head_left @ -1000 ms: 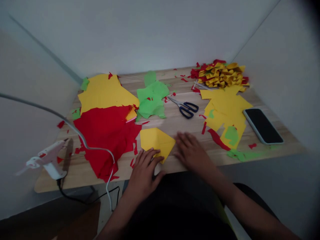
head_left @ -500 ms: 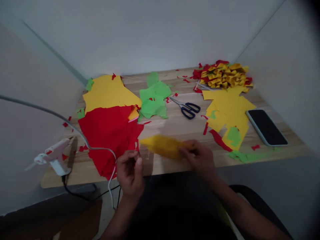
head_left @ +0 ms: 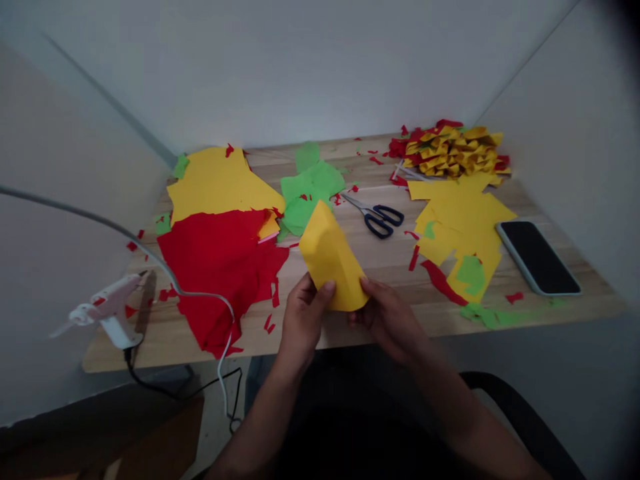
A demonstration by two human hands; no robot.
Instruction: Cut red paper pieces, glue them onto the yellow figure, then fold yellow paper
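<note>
A folded yellow paper piece stands lifted above the near edge of the wooden table. My left hand pinches its lower left corner with the thumb on top. My right hand grips its lower right edge. Both hands are closed on the paper, just in front of the table's front edge.
A red sheet and a yellow sheet lie at the left, green scraps in the middle, scissors beyond them. Yellow offcuts, a pile of folded pieces and a phone are at the right. A glue gun with cable sits at the left edge.
The yellow paper lay flat under both hands a second ago. My right hand lifted it, and now both hands hold it upright above the table edge.
</note>
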